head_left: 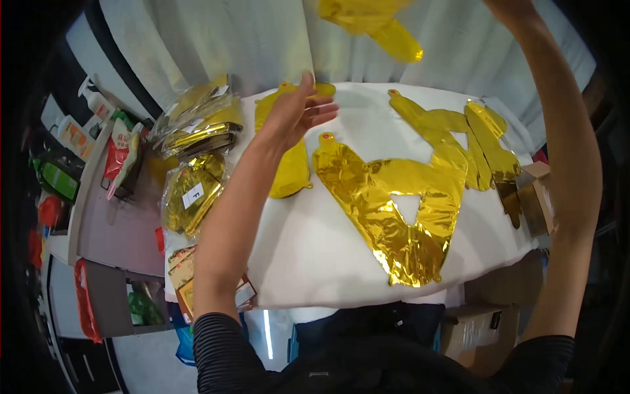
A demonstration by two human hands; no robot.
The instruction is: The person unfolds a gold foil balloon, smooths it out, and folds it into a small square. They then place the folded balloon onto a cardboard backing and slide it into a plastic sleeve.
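Viewing remotely, I found the front A-shaped foil balloon point(401, 176) below-right of the nearer, loose-fingered left hand point(298, 113); right hand point(510, 8): couldn't tell grip.

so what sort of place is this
Probably a home or small workshop room: gold foil balloons lie on a white-covered table, with clear packets of folded foil and household bottles to the left.
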